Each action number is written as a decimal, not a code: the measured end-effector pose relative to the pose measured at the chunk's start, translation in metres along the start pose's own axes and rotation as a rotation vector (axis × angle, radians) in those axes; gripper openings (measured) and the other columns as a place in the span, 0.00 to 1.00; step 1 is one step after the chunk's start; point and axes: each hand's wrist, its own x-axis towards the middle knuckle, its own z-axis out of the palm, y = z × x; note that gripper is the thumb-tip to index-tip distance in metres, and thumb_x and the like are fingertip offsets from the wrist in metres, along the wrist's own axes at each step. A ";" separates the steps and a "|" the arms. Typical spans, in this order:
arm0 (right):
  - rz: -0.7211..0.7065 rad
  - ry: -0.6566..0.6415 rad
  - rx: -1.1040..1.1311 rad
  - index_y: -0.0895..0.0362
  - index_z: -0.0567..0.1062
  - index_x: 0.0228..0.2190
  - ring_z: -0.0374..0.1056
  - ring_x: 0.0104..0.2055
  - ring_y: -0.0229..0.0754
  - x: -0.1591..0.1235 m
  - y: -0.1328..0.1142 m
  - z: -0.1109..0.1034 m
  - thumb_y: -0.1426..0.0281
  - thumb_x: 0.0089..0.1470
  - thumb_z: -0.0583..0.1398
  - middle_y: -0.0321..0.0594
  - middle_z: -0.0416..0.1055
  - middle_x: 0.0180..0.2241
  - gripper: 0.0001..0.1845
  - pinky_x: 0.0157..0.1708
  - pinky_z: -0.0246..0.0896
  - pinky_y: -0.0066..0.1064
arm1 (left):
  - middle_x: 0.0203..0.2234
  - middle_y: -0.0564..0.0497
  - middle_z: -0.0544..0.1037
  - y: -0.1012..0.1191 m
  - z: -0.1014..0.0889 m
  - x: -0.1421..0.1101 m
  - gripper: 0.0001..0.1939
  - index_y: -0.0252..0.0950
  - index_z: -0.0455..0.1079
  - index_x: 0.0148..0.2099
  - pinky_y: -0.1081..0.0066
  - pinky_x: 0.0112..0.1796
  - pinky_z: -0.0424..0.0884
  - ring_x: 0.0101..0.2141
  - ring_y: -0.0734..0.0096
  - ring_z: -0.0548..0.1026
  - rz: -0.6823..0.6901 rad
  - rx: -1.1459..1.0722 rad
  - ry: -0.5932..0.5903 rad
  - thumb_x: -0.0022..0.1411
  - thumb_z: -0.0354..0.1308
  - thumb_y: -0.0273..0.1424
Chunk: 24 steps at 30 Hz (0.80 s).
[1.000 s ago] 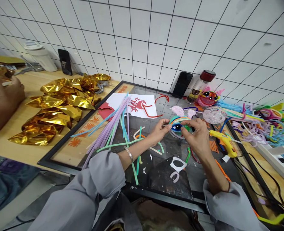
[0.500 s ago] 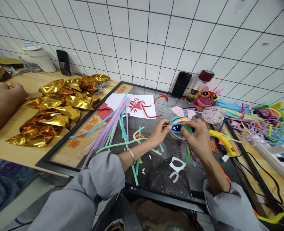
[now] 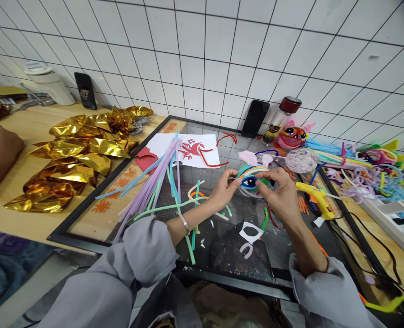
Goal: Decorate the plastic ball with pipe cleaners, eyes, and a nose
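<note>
Over the table (image 3: 229, 262), the left hand (image 3: 225, 190) and right hand (image 3: 283, 193) flank a striped, pink-eared head (image 3: 253, 169). Against its front lies the blue-rimmed eye (image 3: 249, 182), long axis running hand to hand, fingers pinched on each end; neither hand looks clearly nearer.

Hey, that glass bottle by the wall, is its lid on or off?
On: the dark red lid sits over the top of the bottle, covering its mouth.
</note>
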 end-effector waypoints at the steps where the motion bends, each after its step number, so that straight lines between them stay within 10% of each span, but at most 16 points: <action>1: -0.004 0.001 0.003 0.53 0.81 0.31 0.67 0.38 0.48 -0.001 0.000 0.001 0.66 0.48 0.63 0.39 0.71 0.31 0.08 0.42 0.60 0.42 | 0.36 0.51 0.73 -0.001 -0.001 0.000 0.16 0.37 0.64 0.46 0.71 0.34 0.64 0.35 0.70 0.71 0.005 -0.001 -0.001 0.63 0.60 0.42; 24: -0.039 0.061 -0.044 0.53 0.80 0.32 0.67 0.38 0.49 -0.005 -0.001 0.006 0.66 0.49 0.61 0.40 0.71 0.31 0.08 0.43 0.59 0.43 | 0.43 0.48 0.75 -0.008 -0.014 0.005 0.23 0.36 0.67 0.50 0.65 0.48 0.68 0.43 0.65 0.73 -0.035 -0.182 -0.136 0.57 0.66 0.41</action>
